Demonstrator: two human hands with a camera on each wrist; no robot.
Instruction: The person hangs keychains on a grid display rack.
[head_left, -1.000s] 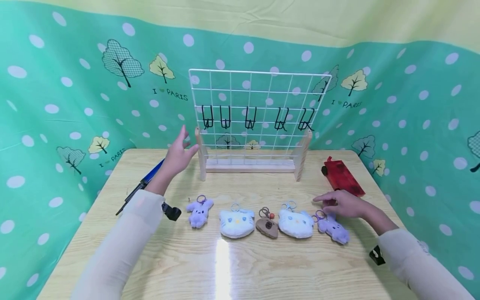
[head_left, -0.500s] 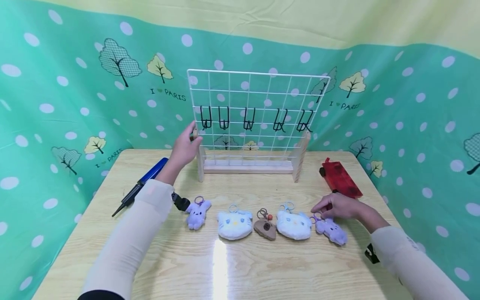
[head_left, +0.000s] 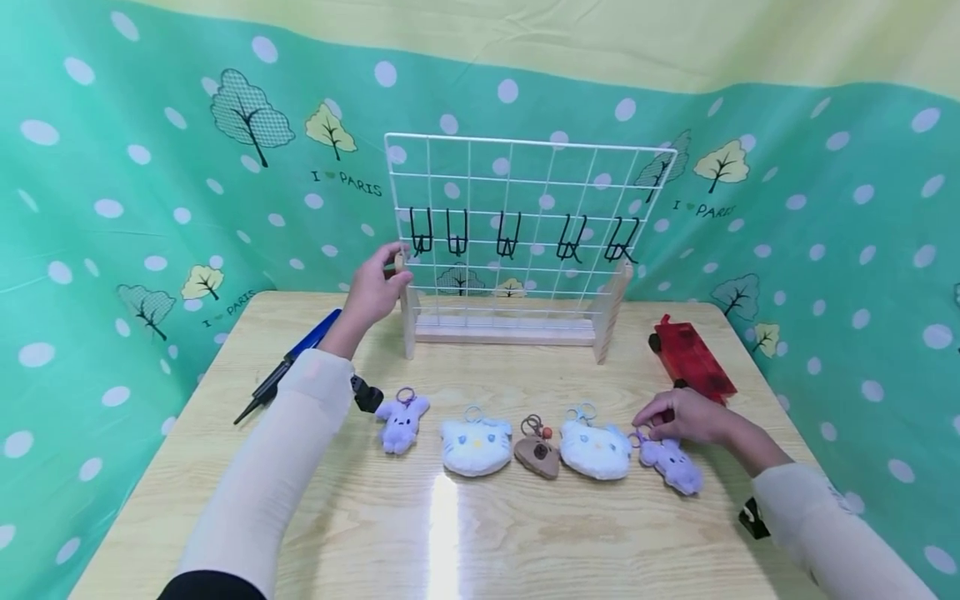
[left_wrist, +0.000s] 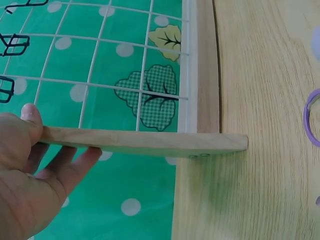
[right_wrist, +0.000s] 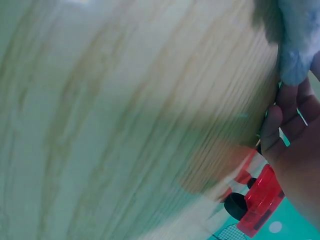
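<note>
My left hand (head_left: 375,287) grips the upper end of the left wooden side post (left_wrist: 145,139) of a white wire grid rack (head_left: 487,287), thumb on one face and fingers on the other. Black hooks (head_left: 507,237) hang in a row on the grid. At the right, my right hand (head_left: 686,417) pinches the purple ring of a lilac plush bunny keychain (head_left: 675,468), which lies on the table. In the right wrist view, thumb and fingers of the right hand (right_wrist: 295,125) meet beside the plush (right_wrist: 300,45).
Along the table (head_left: 360,533) lie another lilac bunny keychain (head_left: 401,427), two white cat-face plush keychains (head_left: 476,447) (head_left: 596,450) and a brown plush keychain (head_left: 537,457). A red toy car (head_left: 693,358) stands back right. A long blue-and-black object (head_left: 288,362) lies left, partly behind the left arm.
My left hand has moved right onto the rack's side post and taken hold of it. My right fingers have closed on the right bunny keychain's ring.
</note>
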